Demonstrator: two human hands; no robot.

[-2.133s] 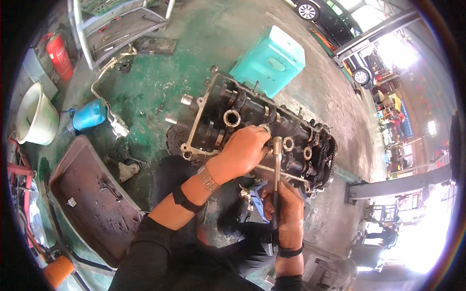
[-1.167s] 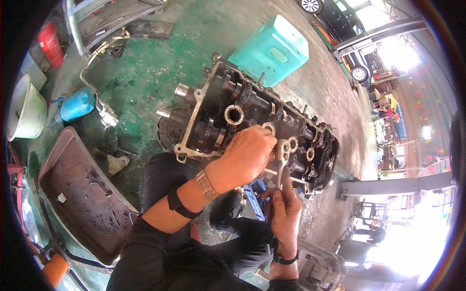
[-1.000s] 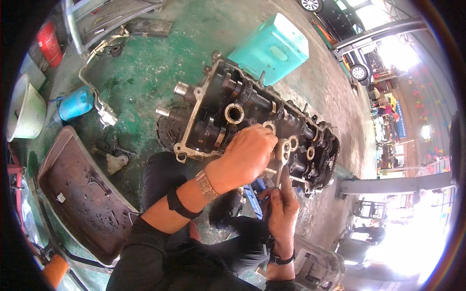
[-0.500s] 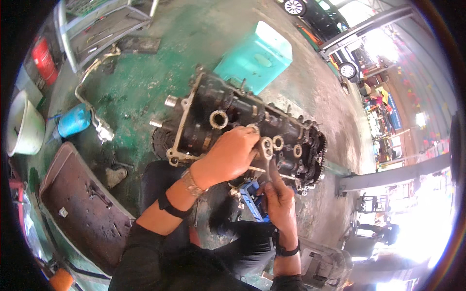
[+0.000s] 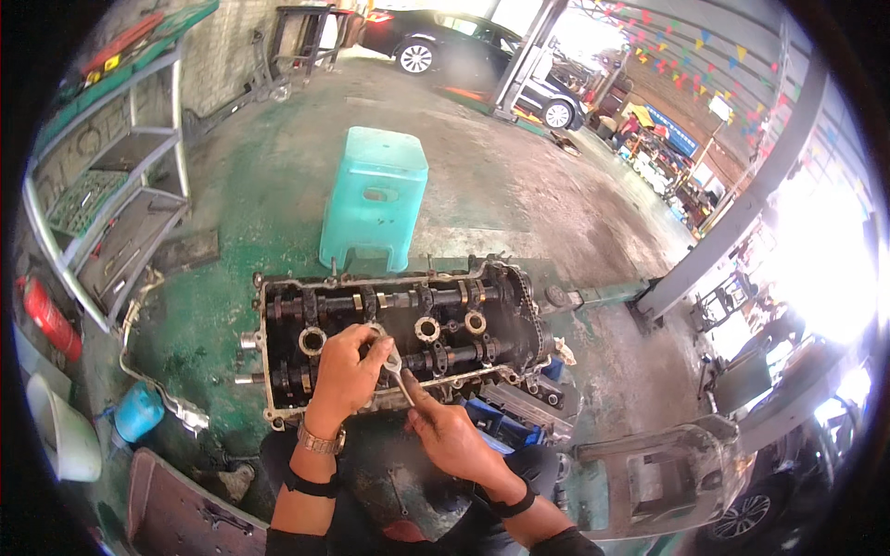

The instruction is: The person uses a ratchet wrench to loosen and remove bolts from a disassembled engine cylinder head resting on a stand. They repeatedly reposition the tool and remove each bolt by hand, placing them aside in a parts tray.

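Note:
An engine cylinder head (image 5: 298, 369) with two exposed camshafts and a timing chain at its right end lies in front of me. My right hand (image 5: 454, 440) is wrapped round the handle of a ratchet wrench (image 5: 396, 368), which slants up and left to its round head. Right beside that head, over the middle of the cylinder head, my left hand (image 5: 345, 375) is closed with curled fingers. Whatever those fingers grip is hidden. Several pale round spark plug tube rims, such as one tube rim (image 5: 427, 330), show between the camshafts.
A turquoise plastic stool (image 5: 375, 199) stands behind the cylinder head. At left are a metal rack (image 5: 139, 139), red fire extinguisher (image 5: 48, 318), blue canister (image 5: 138, 412), white bucket (image 5: 63, 431) and brown tray (image 5: 176, 510). A lift post (image 5: 732, 208) rises at right; a dark car (image 5: 454, 46) is parked beyond.
My view has tilted up and turned, so the cylinder head now looks level and more of the workshop shows. Both hands keep their places at the ratchet wrench.

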